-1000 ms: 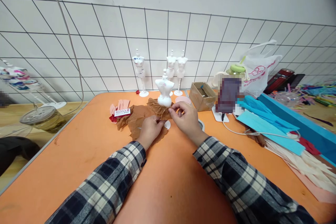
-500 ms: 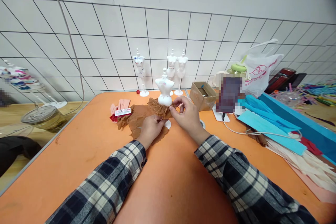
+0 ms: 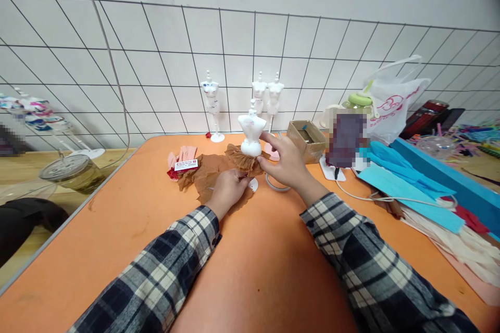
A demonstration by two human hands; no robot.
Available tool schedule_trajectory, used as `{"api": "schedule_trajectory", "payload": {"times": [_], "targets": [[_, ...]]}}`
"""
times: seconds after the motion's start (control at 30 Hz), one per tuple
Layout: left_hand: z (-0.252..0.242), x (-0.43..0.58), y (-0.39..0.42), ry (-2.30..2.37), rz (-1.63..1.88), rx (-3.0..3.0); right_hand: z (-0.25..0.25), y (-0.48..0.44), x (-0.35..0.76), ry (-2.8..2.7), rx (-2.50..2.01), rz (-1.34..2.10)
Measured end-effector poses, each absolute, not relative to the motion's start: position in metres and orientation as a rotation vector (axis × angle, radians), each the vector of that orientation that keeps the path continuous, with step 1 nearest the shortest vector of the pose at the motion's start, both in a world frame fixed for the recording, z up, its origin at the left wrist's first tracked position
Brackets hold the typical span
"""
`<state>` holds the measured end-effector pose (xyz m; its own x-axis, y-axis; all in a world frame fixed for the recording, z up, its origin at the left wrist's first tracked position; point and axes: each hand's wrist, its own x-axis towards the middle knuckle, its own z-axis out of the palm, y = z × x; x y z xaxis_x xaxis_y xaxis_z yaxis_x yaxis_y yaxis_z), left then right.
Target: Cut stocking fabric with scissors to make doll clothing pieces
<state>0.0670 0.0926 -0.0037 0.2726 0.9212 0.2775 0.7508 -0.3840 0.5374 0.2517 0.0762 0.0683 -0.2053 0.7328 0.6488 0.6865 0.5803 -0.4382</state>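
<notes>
A small white mannequin bust [image 3: 251,127] stands on the orange table [image 3: 250,265], with gathered brown crepe paper [image 3: 241,158] wrapped round its waist like a skirt. My left hand [image 3: 227,190] pinches the brown paper just below the bust, near its white round base [image 3: 253,184]. My right hand [image 3: 286,163] holds the paper's right side against the bust, fingers partly spread. More brown paper [image 3: 197,176] lies flat to the left of my left hand.
Three more white mannequins [image 3: 211,99] stand at the wire grid wall. A pink glove with a red-white card [image 3: 183,162], a cardboard box [image 3: 307,139], a phone on a stand [image 3: 346,139], blue and cream paper sheets [image 3: 406,187], a plastic bag [image 3: 392,104] and a glass jar [image 3: 70,174] surround the work.
My right hand has shifted from the front of the skirt to the bust's right side, fingers opening out. The view has drifted slightly. My left hand stays on the paper.
</notes>
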Motion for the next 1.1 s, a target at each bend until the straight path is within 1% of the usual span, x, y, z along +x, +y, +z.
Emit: {"api": "schedule_trajectory", "payload": {"times": [0.07,0.13,0.3,0.57,0.73,0.83,1.0,1.1], "targets": [[-0.003,0.067,0.093,1.508,0.782,2.272,0.074,0.081,0.257,-2.011,-1.126,0.121],[-0.002,0.067,0.094,1.493,0.753,2.295,0.077,0.085,0.26,-2.026,-1.078,0.258],[-0.001,0.067,0.094,1.534,0.695,2.332,0.075,0.093,0.257,-1.896,-0.993,0.559],[0.003,0.068,0.093,1.589,0.658,2.356,0.068,0.094,0.254,-1.826,-1.007,0.652],[0.0,0.068,0.092,1.606,0.676,2.322,0.064,0.089,0.255,-1.845,-0.893,0.701],[-0.001,0.067,0.092,1.576,0.704,2.321,0.063,0.082,0.255,-1.872,-0.943,0.599],[-0.001,0.067,0.091,1.567,0.736,2.317,0.058,0.071,0.246,-1.791,-1.004,0.19],[-0.001,0.067,0.09,1.575,0.747,2.314,0.053,0.07,0.237,-1.803,-1.06,0.127]]}}
